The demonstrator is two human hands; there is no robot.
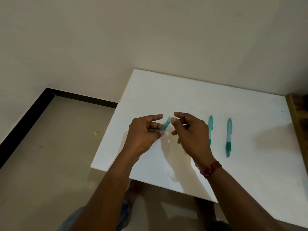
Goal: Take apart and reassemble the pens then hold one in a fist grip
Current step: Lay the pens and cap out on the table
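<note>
Probably this is work on the first of three pens, though whether it is coming apart or going back together I cannot tell. Both hands hover above the middle of the table (183,90), off the surface so the parts can be turned freely. The left hand (143,132) pinches the lower end of a short teal barrel (166,123) between thumb and curled fingers, tilting it up toward the far edge. The right hand (191,134) faces it, thumb and forefinger bent toward the barrel's upper end, just beside it. Whether they touch it I cannot tell, nor whether the other curled fingers hide a second piece. That pairing suits pulling or twisting: one hand steadies, the other works the free end.

Two whole pens wait on the table toward the right edge, the inner pen (210,129) partly behind the right hand, the outer pen (228,137) clear of it. They lie parallel, dark grips toward the near edge, apart from each other so each can be picked up singly. I judge the task early, with the fist grip yet to come.
</note>
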